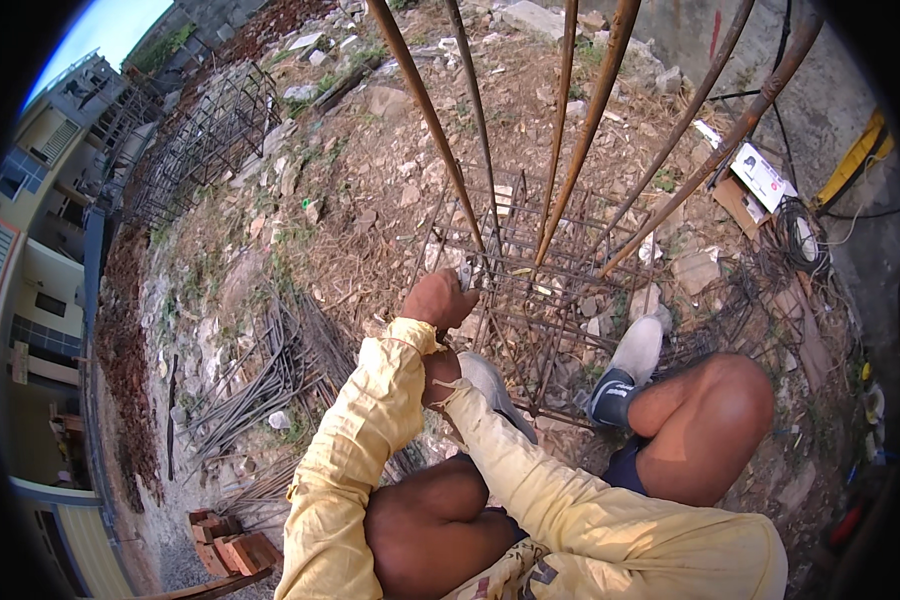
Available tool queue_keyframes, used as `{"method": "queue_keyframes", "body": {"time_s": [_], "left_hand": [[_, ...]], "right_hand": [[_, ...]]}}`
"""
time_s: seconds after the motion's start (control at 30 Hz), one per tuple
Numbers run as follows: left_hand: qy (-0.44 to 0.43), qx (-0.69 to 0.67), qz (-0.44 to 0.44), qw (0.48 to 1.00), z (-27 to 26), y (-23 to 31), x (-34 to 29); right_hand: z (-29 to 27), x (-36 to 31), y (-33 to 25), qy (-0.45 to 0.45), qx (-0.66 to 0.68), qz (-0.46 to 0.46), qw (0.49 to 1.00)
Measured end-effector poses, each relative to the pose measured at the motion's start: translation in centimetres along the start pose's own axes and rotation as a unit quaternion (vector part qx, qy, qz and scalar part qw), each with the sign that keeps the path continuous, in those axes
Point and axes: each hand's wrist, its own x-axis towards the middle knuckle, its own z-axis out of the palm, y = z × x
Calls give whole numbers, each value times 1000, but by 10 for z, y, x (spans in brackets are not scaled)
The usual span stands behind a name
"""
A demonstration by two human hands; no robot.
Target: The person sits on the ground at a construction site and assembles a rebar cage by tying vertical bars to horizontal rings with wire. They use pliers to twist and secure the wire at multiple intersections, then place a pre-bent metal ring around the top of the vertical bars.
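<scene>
My left hand (440,299) is closed in a fist beside the foot of an upright steel rod (432,125). A small pale metal piece (466,270) shows at its fingertips; I cannot make out what it is. My right hand (437,378) lies below, partly covered by the left cuff, with its fingers hidden. Several rusty rods rise from a flat grid of tied steel bars (560,325) on the ground, at whose left edge both hands are. My knees are bent, with one shoe (638,348) at the grid's near right side.
Loose bars (270,385) lie in a heap to the left, with red bricks (232,545) nearer me. A white and brown carton (755,185) and coiled cable (802,235) sit by the wall at right. Rubble covers the ground; steel cages (210,130) stand far left.
</scene>
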Motion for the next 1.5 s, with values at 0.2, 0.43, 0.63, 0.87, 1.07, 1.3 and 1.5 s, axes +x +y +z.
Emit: {"method": "queue_keyframes", "body": {"time_s": [0.2, 0.43, 0.63, 0.87, 1.07, 1.3, 1.5], "left_hand": [[-10, -98, -50, 994, 11, 8, -9], [-53, -236, -68, 968, 17, 16, -15], [-210, -664, -165, 698, 33, 10, -6], [-51, -477, -170, 861, 51, 15, -5], [140, -239, -116, 954, 75, 30, 5], [86, -245, -86, 962, 56, 21, -9], [57, -198, -84, 975, 48, 24, -7]], "right_hand": [[-18, -16, -3, 44, -12, -6, 999], [-6, -95, -119, 132, -57, 198, 970], [-8, -94, -109, 17, 59, 182, 981], [-42, -76, -69, -81, 140, 102, 981], [-89, -38, -18, 91, -406, -289, 863], [-75, -33, -39, 90, -623, -307, 714], [-60, -35, -38, 157, -524, -218, 809]]}}
